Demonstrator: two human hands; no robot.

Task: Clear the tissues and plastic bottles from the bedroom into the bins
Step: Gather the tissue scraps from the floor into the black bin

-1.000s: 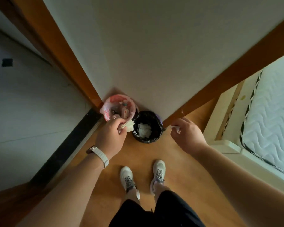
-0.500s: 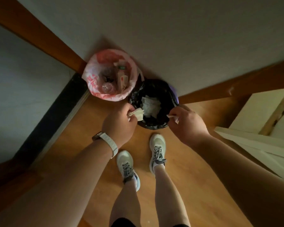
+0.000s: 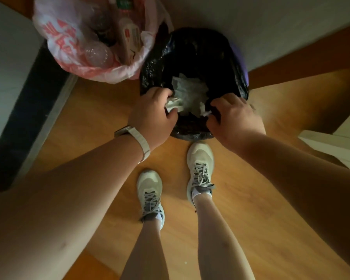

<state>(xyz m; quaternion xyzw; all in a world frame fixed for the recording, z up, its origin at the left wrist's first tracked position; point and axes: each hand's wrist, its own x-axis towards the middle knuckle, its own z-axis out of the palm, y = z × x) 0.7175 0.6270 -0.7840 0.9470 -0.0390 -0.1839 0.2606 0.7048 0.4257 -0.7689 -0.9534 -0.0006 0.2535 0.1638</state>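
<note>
Left hand (image 3: 152, 116) and right hand (image 3: 235, 120) grip tissues (image 3: 173, 105) over black bin (image 3: 190, 47)

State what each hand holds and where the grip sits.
The left hand grips a crumpled tissue, bunched in its fingers; the right hand pinches a smaller tissue by its edge, both over the black bin.

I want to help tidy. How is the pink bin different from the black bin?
The pink bin has a pale bag with red print; the black bin has a black bag. The pink bin holds a clear bottle and packaging; the black bin holds white tissues. The left hand and right hand reach over the black bin, not the pink bin. Both stand by the wall.
</note>
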